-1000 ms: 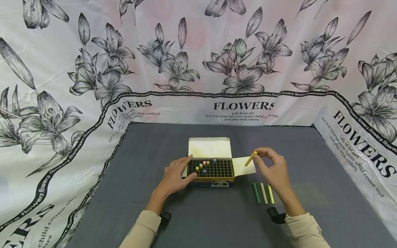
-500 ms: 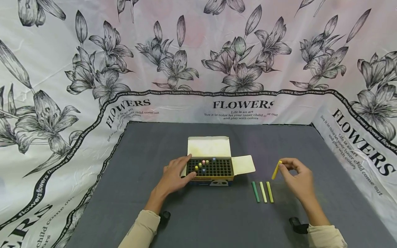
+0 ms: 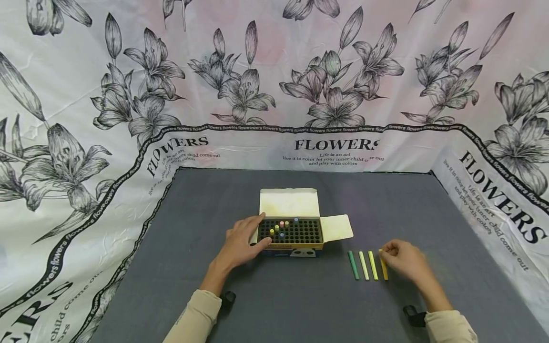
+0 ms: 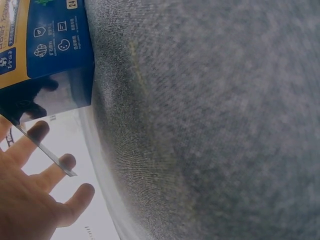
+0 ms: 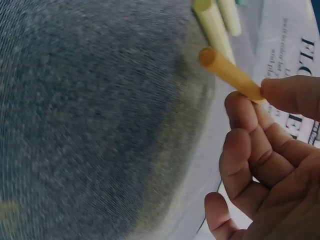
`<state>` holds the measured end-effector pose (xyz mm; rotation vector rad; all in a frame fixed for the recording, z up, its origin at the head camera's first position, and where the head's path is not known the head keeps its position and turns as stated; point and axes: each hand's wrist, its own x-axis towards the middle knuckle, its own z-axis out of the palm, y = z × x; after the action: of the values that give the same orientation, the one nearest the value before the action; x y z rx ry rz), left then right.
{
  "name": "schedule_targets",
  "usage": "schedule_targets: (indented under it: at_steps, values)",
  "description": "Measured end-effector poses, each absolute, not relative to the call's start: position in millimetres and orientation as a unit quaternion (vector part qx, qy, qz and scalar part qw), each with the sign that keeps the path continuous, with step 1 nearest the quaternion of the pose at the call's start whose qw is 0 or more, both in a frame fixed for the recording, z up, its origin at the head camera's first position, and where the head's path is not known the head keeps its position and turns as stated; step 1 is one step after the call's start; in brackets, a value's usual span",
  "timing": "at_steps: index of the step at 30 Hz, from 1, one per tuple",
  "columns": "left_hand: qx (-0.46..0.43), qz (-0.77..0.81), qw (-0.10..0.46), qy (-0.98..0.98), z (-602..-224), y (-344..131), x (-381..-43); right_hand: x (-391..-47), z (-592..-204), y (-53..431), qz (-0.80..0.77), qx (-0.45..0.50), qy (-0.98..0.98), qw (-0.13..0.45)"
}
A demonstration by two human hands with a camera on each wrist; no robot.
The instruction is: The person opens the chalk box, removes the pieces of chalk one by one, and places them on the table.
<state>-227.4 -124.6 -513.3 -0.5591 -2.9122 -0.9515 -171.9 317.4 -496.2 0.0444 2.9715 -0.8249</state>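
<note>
My right hand (image 3: 405, 259) pinches the upper end of an orange-yellow chalk stick (image 3: 384, 271) between thumb and index finger, close over the table. It lines up to the right of a green chalk stick (image 3: 353, 265), a pale yellow one (image 3: 364, 265) and a brighter yellow one (image 3: 373, 265). My left hand (image 3: 242, 240) holds the left end of an open chalk box (image 3: 280, 247), thumb at the front and index finger at the back corner. In the left wrist view, the box's side flap (image 4: 45, 150) passes between that hand's fingers.
The box's holed insert (image 3: 306, 233) has several coloured chalks standing in it. Its lid (image 3: 289, 202) is folded back, and a side flap (image 3: 336, 227) sticks out right. A flower-printed cloth (image 3: 257, 150) surrounds the grey table (image 3: 300, 300).
My right hand has carried the orange-yellow chalk from beside the box to the right, then down beside the row of sticks. The left hand stays on the box.
</note>
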Motion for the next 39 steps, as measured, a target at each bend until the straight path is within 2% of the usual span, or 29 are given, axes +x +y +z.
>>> schedule_targets:
  at_steps: [7,26,30,36,39]
  values:
    - [-0.180,-0.310,0.015,-0.934,-512.6,-124.7,-226.6,-177.5,-505.0,313.4,-0.242,0.015,0.969,0.040]
    - [-0.181,-0.311,0.012,-0.933,-511.7,-124.7,-225.4,-179.1,-501.9,309.0,-0.219,0.033,0.975,0.019]
    - [-0.181,-0.314,0.008,-0.932,-512.6,-124.9,-225.4,-179.2,-495.5,301.0,-0.234,0.032,0.971,-0.046]
    - [-0.180,-0.316,0.011,-0.932,-511.5,-125.0,-225.5,-187.0,-480.2,269.1,-0.278,-0.031,0.932,-0.231]
    - [-0.180,-0.317,0.012,-0.931,-510.7,-124.8,-225.2,-193.6,-473.9,250.1,-0.295,-0.086,0.908,-0.284]
